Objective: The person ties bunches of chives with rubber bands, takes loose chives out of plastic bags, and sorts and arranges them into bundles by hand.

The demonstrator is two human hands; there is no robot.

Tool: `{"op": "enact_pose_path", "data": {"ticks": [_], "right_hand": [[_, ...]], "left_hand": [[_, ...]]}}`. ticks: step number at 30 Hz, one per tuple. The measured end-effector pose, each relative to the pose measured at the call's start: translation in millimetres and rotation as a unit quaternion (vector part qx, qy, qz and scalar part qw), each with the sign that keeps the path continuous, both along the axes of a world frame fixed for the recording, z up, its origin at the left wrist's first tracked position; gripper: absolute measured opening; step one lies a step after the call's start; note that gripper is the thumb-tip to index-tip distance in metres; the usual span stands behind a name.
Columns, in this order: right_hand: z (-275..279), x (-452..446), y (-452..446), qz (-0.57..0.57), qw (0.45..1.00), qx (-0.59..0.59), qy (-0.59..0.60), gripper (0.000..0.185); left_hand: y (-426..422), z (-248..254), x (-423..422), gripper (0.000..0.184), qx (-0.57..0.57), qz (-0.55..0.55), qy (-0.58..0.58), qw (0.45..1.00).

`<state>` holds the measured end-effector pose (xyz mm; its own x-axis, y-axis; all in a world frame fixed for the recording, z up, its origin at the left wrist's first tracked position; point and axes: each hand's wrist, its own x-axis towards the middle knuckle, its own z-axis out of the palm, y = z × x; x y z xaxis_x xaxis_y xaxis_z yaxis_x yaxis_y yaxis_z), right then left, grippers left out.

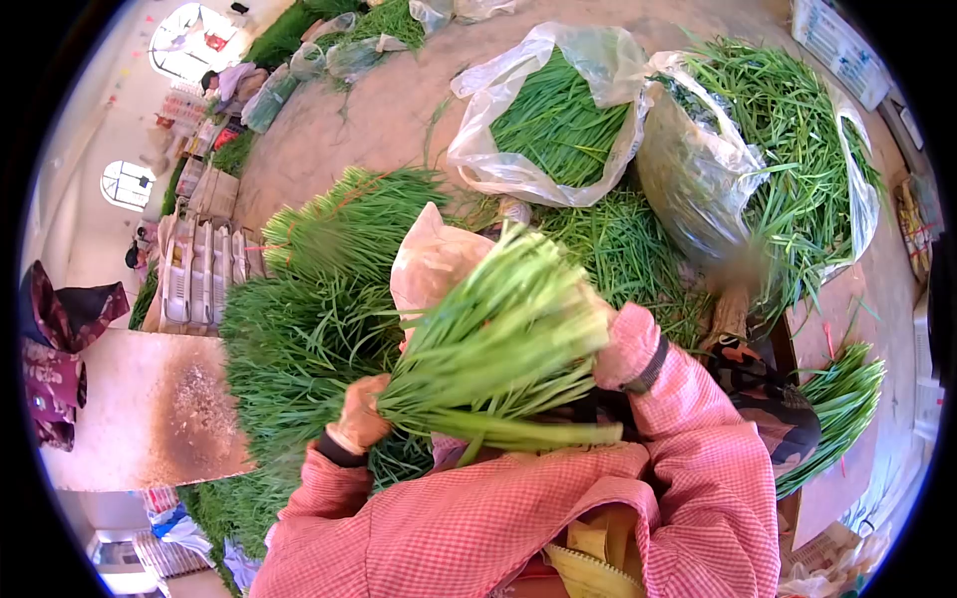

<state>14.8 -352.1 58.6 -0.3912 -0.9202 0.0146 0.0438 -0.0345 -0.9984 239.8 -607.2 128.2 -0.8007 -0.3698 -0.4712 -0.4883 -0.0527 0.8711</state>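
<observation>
A loose bunch of long green chives (498, 339) is held across in front of my chest, smeared by motion. My left hand (361, 414) is closed round its leafy left side. At the upper right, by the pale stem ends, my right hand (603, 339) grips the same bunch; part of its fingers is hidden behind the stems. Behind the bunch shows a pinkish-white bag or cloth (434, 254). A large heap of chives (299, 359) lies just beyond my left hand, with a tied bundle (339, 214) at its far end.
Ahead stands an open clear plastic bag (474, 149) filled with chives. Right of it is a bag (698, 179) heaped with loose leaves. A tied bundle (837, 409) rests on a board at my right. At left are a stained board (150, 409) and grey crates (194, 264). Another person (234, 85) sits far back.
</observation>
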Motion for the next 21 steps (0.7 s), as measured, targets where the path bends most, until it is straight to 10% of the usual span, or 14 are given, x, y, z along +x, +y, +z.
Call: {"op": "enact_pose_path", "data": {"ticks": [1, 2, 5, 10, 12, 15, 18, 21], "right_hand": [[-3.0, 14.7, 7.2, -0.027, 0.881, -0.154, -0.446, 0.038], [-14.5, 2.7, 12.1, 0.052, 0.860, -0.100, -0.498, 0.031], [-7.2, 24.9, 26.3, -0.024, 0.853, -0.218, -0.473, 0.035], [3.7, 31.2, 54.3, -0.293, 0.747, -0.261, -0.536, 0.031], [-26.8, 5.0, 88.9, -0.039, 0.729, -0.515, -0.449, 0.030], [-34.3, -1.7, 136.2, -0.043, 0.757, -0.522, -0.391, 0.033], [-63.1, -2.8, 161.0, -0.194, 0.963, 0.010, -0.186, 0.035], [-37.8, 8.7, 143.5, -0.376, 0.712, 0.553, 0.215, 0.040]], "left_hand": [[-12.7, 9.0, -2.6, 0.032, -0.242, -0.207, 0.068, 0.945], [-14.4, 30.8, -15.5, 0.032, -0.496, -0.306, 0.165, 0.796], [-14.8, 67.0, -56.5, 0.039, -0.517, -0.333, 0.265, 0.742], [-21.0, 112.8, -119.3, 0.056, -0.748, -0.403, 0.244, 0.468], [-21.0, 124.5, -142.4, 0.058, -0.783, -0.389, 0.271, 0.403], [-24.6, 137.7, -170.9, 0.056, -0.808, -0.376, 0.303, 0.337], [-23.8, 138.6, -192.5, 0.063, -0.846, -0.349, 0.339, 0.216], [-27.1, 139.9, -204.8, 0.052, -0.839, -0.367, 0.333, 0.222]]}}
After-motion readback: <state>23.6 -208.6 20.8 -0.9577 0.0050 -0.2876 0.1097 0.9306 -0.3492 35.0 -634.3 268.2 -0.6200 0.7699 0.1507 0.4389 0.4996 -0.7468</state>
